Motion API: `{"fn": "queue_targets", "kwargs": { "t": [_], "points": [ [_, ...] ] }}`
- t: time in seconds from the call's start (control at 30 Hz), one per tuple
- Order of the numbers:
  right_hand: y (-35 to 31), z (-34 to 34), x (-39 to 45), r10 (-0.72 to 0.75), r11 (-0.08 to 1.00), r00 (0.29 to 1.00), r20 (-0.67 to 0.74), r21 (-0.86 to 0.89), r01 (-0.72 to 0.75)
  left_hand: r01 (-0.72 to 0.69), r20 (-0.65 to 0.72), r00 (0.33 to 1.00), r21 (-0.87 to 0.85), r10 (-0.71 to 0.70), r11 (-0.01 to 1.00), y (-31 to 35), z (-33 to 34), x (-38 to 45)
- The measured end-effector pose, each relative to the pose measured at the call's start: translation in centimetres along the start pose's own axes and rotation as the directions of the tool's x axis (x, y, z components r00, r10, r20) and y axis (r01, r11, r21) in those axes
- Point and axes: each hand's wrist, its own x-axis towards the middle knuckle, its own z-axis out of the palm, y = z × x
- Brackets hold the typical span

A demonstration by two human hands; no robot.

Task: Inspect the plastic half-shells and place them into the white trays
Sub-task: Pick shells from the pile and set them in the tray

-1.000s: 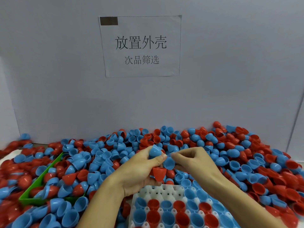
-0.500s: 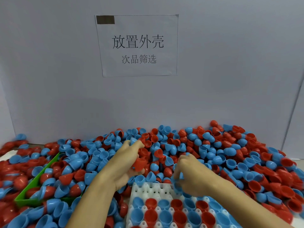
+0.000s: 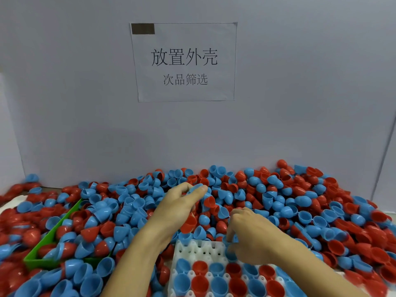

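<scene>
Two hands at work in a heap of red and blue half-shells point(image 3: 278, 196); white tray point(image 3: 199, 249) at 6 o'clock.

Left hand point(image 3: 177, 206) reaches to 12 o'clock, thumb and fingers pinching a blue shell point(image 3: 196, 188). Right hand point(image 3: 250, 234), knuckles up, curls its fingers over the tray's far row on a blue shell, mostly hidden. Tray cells alternate red and blue. Green bin point(image 3: 38, 261) at 9 o'clock. Wall sheet point(image 3: 184, 61) reads "放置外壳 / 次品筛选".

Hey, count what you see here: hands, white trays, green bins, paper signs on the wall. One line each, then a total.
Hands: 2, left hand and right hand
White tray: 1
Green bin: 1
Paper sign: 1
Total: 5
</scene>
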Motion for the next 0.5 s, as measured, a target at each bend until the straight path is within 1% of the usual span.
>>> {"fn": "queue_targets", "kwargs": {
  "t": [0.07,0.1,0.13,0.17,0.2,0.23,0.27,0.3,0.4,0.43,0.5],
  "points": [
    [0.3,-0.6,-0.1,0.007,0.998,0.999,-0.047,0.063,-0.004,-0.065,-0.022,0.997,0.111,0.067,0.992,-0.1,0.1,-0.1],
    [0.4,-0.9,-0.1,0.011,0.993,0.995,-0.104,0.116,0.002,-0.095,-0.035,0.994,0.187,0.103,0.978,-0.2,0.2,-0.2],
    [0.2,-1.3,-0.1,0.018,0.980,0.981,-0.194,0.198,0.021,-0.117,-0.049,0.990,0.265,0.135,0.957,-0.3,0.3,-0.2],
    [0.0,-1.6,-0.2,0.047,0.945,0.957,-0.287,0.324,0.051,-0.139,-0.060,0.984,0.330,0.168,0.934,-0.3,0.5,-0.2],
    [-0.5,-1.9,-0.2,0.095,0.876,0.928,-0.360,0.473,0.094,-0.157,-0.063,0.979,0.384,0.196,0.910,-0.3,0.7,-0.3],
    [-1.1,-2.1,-0.1,0.145,0.790,0.910,-0.389,0.599,0.130,-0.169,-0.059,0.975,0.436,0.215,0.884,-0.3,1.1,-0.4],
    [-1.7,-2.2,0.0,0.178,0.712,0.904,-0.390,0.685,0.155,-0.178,-0.048,0.972,0.488,0.230,0.855,-0.3,1.5,-0.5],
    [-2.3,-2.2,0.1,0.193,0.670,0.904,-0.381,0.725,0.162,-0.190,-0.036,0.968,0.534,0.247,0.824,-0.2,1.9,-0.7],
    [-2.9,-1.7,0.6,0.219,0.665,0.903,-0.370,0.734,0.140,-0.225,-0.006,0.956,0.629,0.294,0.744,-0.3,2.7,-0.8],
    [-2.7,-1.7,0.7,0.240,0.654,0.902,-0.358,0.747,0.123,-0.232,0.008,0.956,0.628,0.292,0.743,-0.3,2.7,-0.7],
    [-2.0,-1.8,0.7,0.280,0.615,0.910,-0.305,0.785,0.074,-0.248,0.049,0.963,0.557,0.267,0.792,-0.3,2.4,-0.6]
  ]
}}
